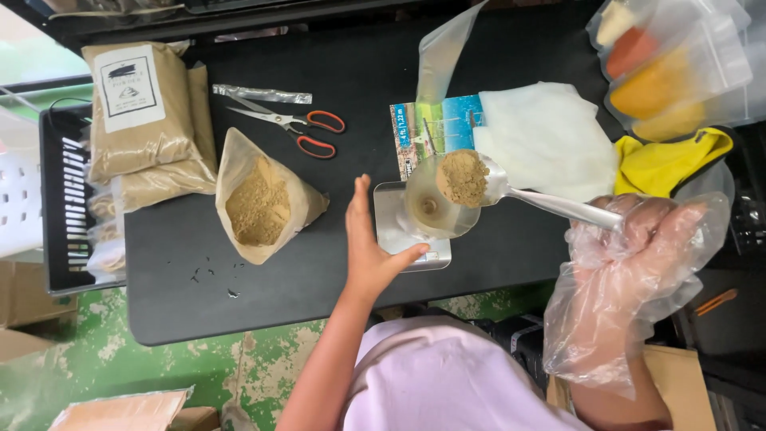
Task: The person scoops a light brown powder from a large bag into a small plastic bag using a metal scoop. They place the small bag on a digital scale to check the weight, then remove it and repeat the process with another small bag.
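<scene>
My right hand (pixel 638 255), in a loose clear plastic glove, grips the handle of a metal spoon (pixel 550 203) heaped with tan powder (pixel 464 177). The spoon hovers over a clear funnel (pixel 435 211) standing on a small silver scale (pixel 399 235). My left hand (pixel 369 243) is bare, fingers apart, resting against the scale's left side with the thumb near the funnel. An open bag of the same tan powder (pixel 259 207) lies to the left on the black table (pixel 239 303).
Orange-handled scissors (pixel 299 128) and a cut plastic strip lie behind the bag. Sealed powder packs (pixel 140 112) are stacked at the left over a black crate (pixel 68 215). A white cloth (pixel 546 136), yellow cloth (pixel 666 164) and bags of coloured powders (pixel 670 72) sit at the right.
</scene>
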